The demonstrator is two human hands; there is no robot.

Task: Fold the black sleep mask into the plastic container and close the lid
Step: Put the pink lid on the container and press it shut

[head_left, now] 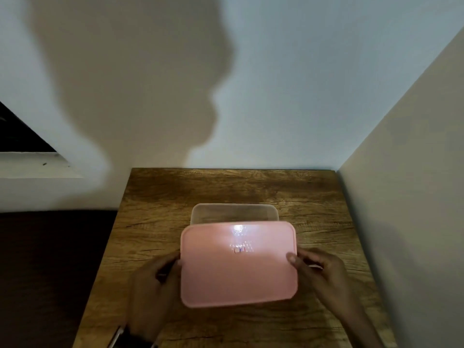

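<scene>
Sleep mask not visible, prob. inside the clear container point(234, 214) mid-tabletop point(155, 197); left hand point(153, 285) & right hand point(319, 272) grip pink lid point(238, 267) by its short edges, near side of container; lid-closing step, next align w/ rim, press down.

Two bare hands and forearms reach in from the bottom edge. The left hand point(153, 285) has a dark band around its wrist, partly cut off by the frame edge. The right hand point(320, 275) wears nothing visible; its forearm is bare, with no sleeve showing.
</scene>
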